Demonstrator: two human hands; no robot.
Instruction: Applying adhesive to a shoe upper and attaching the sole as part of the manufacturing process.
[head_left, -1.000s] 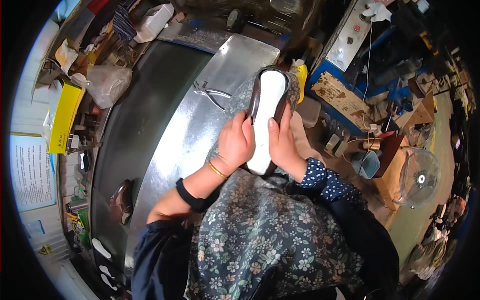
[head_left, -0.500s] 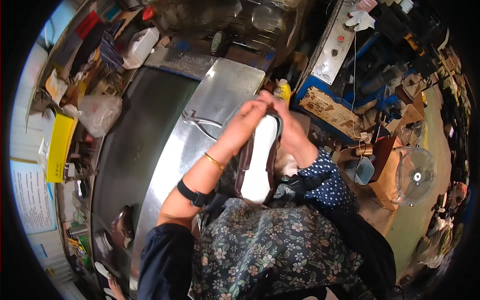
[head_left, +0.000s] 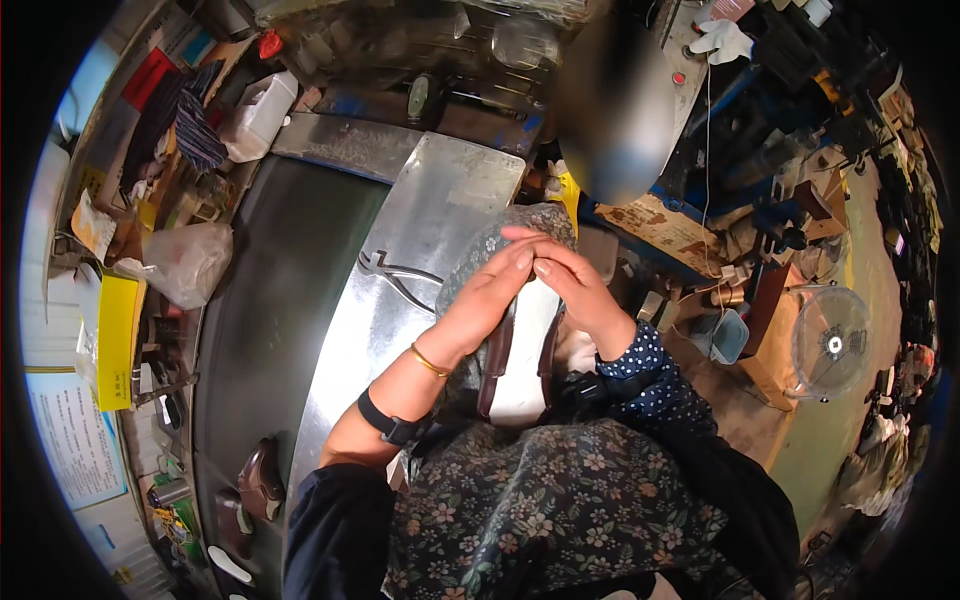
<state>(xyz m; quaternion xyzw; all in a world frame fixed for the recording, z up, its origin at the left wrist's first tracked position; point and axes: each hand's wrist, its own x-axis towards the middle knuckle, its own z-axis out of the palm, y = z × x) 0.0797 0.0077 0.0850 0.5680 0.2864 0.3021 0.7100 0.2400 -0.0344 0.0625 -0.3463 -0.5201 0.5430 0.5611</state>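
Observation:
A brown leather shoe upper (head_left: pixel 547 372) with a white insole board (head_left: pixel 522 375) facing up rests on my lap, over the floral apron (head_left: pixel 530 490). My left hand (head_left: pixel 492 292) is wrapped around its far end from the left. From the right, my right hand (head_left: pixel 585 292) closes over the same end, its fingers meeting those of the left. That end of the upper is hidden beneath the fingers. On the metal tabletop (head_left: pixel 355 340) to the left lie pincers (head_left: pixel 400 275), their handles pointing at my left wrist.
Beyond the metal top runs a dark belt (head_left: pixel 255 330) with brown shoes (head_left: pixel 262 480) on it. A yellow box (head_left: pixel 120 340) and a plastic bag (head_left: pixel 188 262) stand at the left. A blurred grey shape (head_left: pixel 620 110) hangs ahead; a fan (head_left: pixel 832 345) is at the right.
My hands have closed over the far end of the upper, covering more of the white board. The blurred grey shape has come into view at the upper right.

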